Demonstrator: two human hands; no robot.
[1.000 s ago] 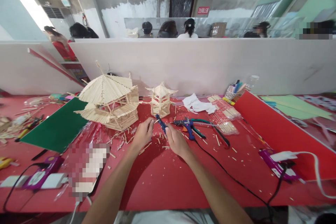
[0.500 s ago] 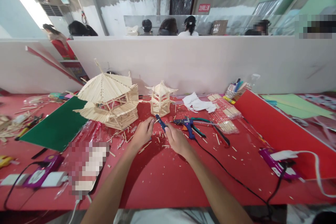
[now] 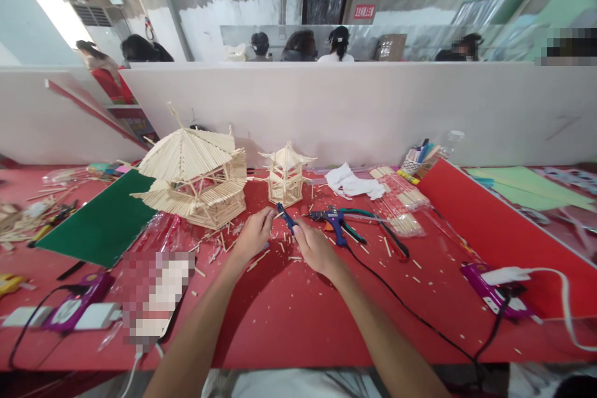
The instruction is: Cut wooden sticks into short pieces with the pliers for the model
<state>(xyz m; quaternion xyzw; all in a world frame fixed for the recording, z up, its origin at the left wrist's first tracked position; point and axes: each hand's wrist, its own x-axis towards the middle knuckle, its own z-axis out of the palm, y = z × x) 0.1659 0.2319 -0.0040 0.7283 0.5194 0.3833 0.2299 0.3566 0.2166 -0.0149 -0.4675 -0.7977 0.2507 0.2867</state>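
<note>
My left hand (image 3: 254,234) is closed in a pinch on a thin wooden stick (image 3: 276,216) held over the red table (image 3: 289,317). My right hand (image 3: 313,247) is wrapped round small blue-handled pliers (image 3: 285,217), whose tip meets the stick. Just behind the hands stands a small stick pavilion (image 3: 285,175). A larger stick pavilion (image 3: 196,178) stands to its left. Cut stick bits lie scattered around both hands.
A blue glue gun (image 3: 334,221) with a black cord lies right of my right hand, next to green-handled cutters (image 3: 359,214). Bagged sticks (image 3: 401,205), a white cloth (image 3: 349,185), a green board (image 3: 105,224), purple power strips (image 3: 494,295) and a white partition (image 3: 373,112) surround the spot. People sit beyond the partition.
Hardly anything differs: both hands keep the same grip and place, and the view has shifted slightly.
</note>
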